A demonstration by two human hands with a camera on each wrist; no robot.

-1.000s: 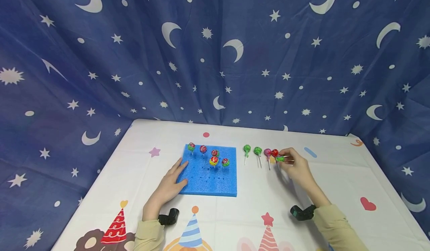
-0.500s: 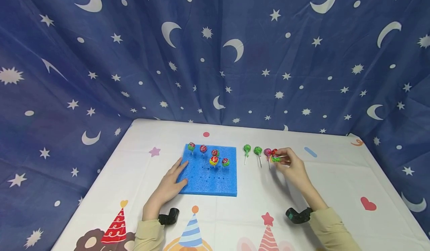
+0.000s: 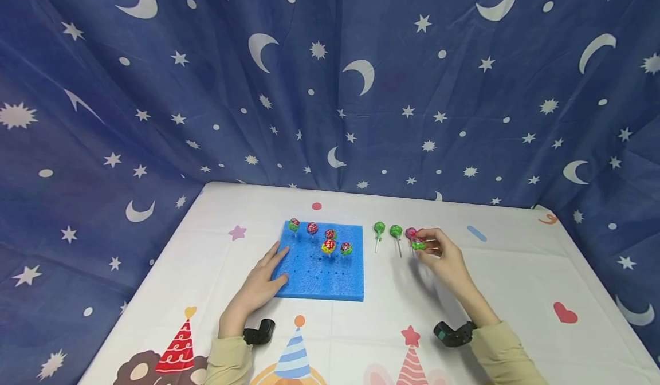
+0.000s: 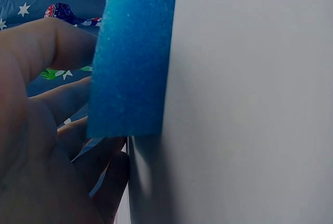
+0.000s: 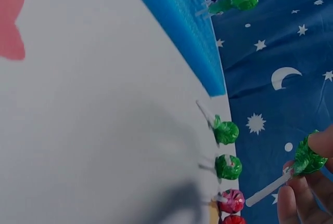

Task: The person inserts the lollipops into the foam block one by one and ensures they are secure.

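Observation:
My right hand (image 3: 444, 259) pinches a lollipop (image 5: 308, 157) by its green-wrapped head, its white stick pointing down and clear of the fingers in the right wrist view. Beside it on the tablecloth lie two green lollipops (image 3: 378, 228) and a pink lollipop (image 3: 411, 233) in a row. A red lollipop (image 5: 234, 220) peeks in at the bottom of the right wrist view; the hand covers it in the head view. My left hand (image 3: 260, 285) rests with spread fingers on the left edge of a blue foam board (image 3: 304, 287), where several lollipops (image 3: 311, 228) stand upright.
Rows of small holes (image 3: 329, 272) show in the front half of the board. Printed party-hat figures (image 3: 293, 356) decorate the white tablecloth (image 3: 387, 316). A dark blue star-and-moon curtain (image 3: 330, 116) hangs behind the table's far edge.
My right hand has moved left with the green lollipop, from beside the red lollipop to in front of the pink one, covering the red one. My left hand and the board have stayed put.

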